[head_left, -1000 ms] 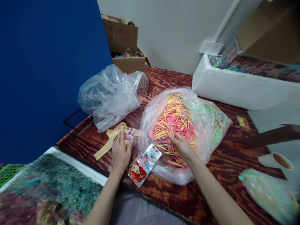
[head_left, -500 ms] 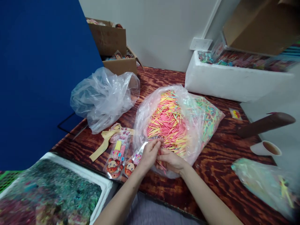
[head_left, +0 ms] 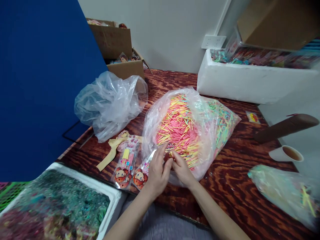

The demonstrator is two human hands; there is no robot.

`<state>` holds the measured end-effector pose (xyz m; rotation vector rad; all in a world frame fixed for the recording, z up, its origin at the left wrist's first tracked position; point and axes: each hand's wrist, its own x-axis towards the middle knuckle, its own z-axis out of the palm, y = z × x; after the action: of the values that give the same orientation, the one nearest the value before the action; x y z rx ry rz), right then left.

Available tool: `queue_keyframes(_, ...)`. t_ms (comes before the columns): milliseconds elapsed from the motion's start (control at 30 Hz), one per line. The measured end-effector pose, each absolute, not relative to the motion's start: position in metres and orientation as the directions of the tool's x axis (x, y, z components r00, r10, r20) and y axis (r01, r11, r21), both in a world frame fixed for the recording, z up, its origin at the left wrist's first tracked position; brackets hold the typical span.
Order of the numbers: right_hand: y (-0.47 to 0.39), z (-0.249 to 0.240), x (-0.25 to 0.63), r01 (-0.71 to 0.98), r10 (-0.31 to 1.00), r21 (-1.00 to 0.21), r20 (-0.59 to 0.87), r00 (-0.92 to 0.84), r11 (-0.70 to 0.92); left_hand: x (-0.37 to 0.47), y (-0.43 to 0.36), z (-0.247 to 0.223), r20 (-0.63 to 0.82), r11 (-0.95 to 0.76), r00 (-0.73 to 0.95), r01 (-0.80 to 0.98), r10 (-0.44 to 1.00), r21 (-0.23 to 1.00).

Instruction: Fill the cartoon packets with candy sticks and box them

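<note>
A large clear plastic bag (head_left: 152, 120) lies with its mouth towards me, full of thin pink and yellow sticks (head_left: 178, 128). At its near edge my two hands meet. My left hand (head_left: 158, 170) has its fingers lengthwise and its thumb pressed in against a small bundle of thin sticks (head_left: 170, 154), seen nearly end-on. From the other side my right hand (head_left: 182, 169) grips the same bundle with bent fingers. Most of the bundle is hidden by the fingers. Left of my hands lie two printed clear packets (head_left: 122, 173) with a cartoon face; the nearer one is partly covered.
A crumpled clear bag (head_left: 112, 103) and a yellowish strip (head_left: 110, 155) lie on the left. Foam boxes stand at front left (head_left: 113, 200) and back right (head_left: 225, 80). On the right are a paper cup (head_left: 277, 154) with brown liquid, a brown tube (head_left: 282, 128) and another plastic bag (head_left: 277, 186).
My hands have turned around the bundle. The pink sticks that stuck out below my right fingers no longer show there. My left fingers have straightened. The view has shifted slightly.
</note>
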<state>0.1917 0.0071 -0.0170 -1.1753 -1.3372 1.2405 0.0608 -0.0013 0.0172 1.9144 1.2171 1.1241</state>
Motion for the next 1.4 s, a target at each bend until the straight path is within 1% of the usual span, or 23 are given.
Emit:
queue_keyframes(167,-0.006,-0.048,0.191,0.016,0.995,-0.997,0.072,-0.074,0.074,0.065,-0.010,-0.001,0.396,-0.548,0.384,0.489,0.834,0.679)
queue_keyframes(267,-0.010,-0.053,0.191,0.039,0.998,-0.998,0.049,-0.035,0.051,0.068,-0.011,-0.006,0.367,-0.627,0.523,0.511,0.769,0.587)
queue_keyframes(333,-0.011,-0.052,0.192,0.076,0.999,-0.996,0.043,-0.017,0.044,0.066,-0.009,-0.007,0.328,-0.637,0.568,0.515,0.755,0.574)
queue_keyframes(400,-0.011,-0.050,0.193,0.110,0.998,-0.992,0.057,-0.027,0.060,0.057,-0.006,-0.009,0.327,-0.600,0.521,0.532,0.788,0.598)
queue_keyframes(467,-0.011,-0.047,0.195,0.136,0.997,-0.989,0.052,-0.059,0.060,0.042,-0.003,-0.011,0.350,-0.512,0.374,0.593,0.859,0.622)
queue_keyframes(533,-0.011,-0.044,0.197,0.158,0.995,-0.986,0.037,-0.094,0.052,0.025,0.001,-0.016,0.345,-0.378,0.196,0.697,0.918,0.609)
queue_keyframes(600,-0.012,-0.041,0.198,0.176,0.993,-0.983,0.037,-0.114,0.057,0.011,0.003,-0.021,0.316,-0.262,0.099,0.805,0.944,0.532)
queue_keyframes(700,-0.013,-0.038,0.198,0.183,0.991,-0.981,0.045,-0.122,0.067,0.002,0.004,-0.029,0.276,-0.171,0.058,0.899,0.959,0.402)
queue_keyframes(767,-0.013,-0.037,0.198,0.172,0.991,-0.983,0.048,-0.124,0.070,0.002,0.004,-0.033,0.249,-0.134,0.041,0.920,0.968,0.367)
queue_keyframes(867,-0.014,-0.037,0.199,0.156,0.990,-0.985,0.050,-0.129,0.070,0.004,0.006,-0.037,0.241,-0.122,0.024,0.909,0.970,0.400)
queue_keyframes(1033,-0.014,-0.040,0.198,0.119,0.992,-0.992,0.025,-0.120,0.039,0.001,0.008,-0.038,0.315,-0.152,-0.027,0.834,0.949,0.530)
queue_keyframes(1133,-0.014,-0.041,0.198,0.099,0.993,-0.995,0.022,-0.116,0.033,-0.001,0.006,-0.036,0.305,-0.175,-0.010,0.801,0.952,0.572)
queue_keyframes(1267,-0.014,-0.042,0.198,0.130,0.992,-0.991,0.027,-0.119,0.043,-0.001,0.005,-0.031,0.285,-0.220,0.051,0.768,0.957,0.601)
queue_keyframes(1400,-0.015,-0.046,0.199,0.147,0.992,-0.988,0.029,-0.124,0.047,-0.002,0.007,-0.027,0.201,-0.182,0.057,0.710,0.978,0.681)
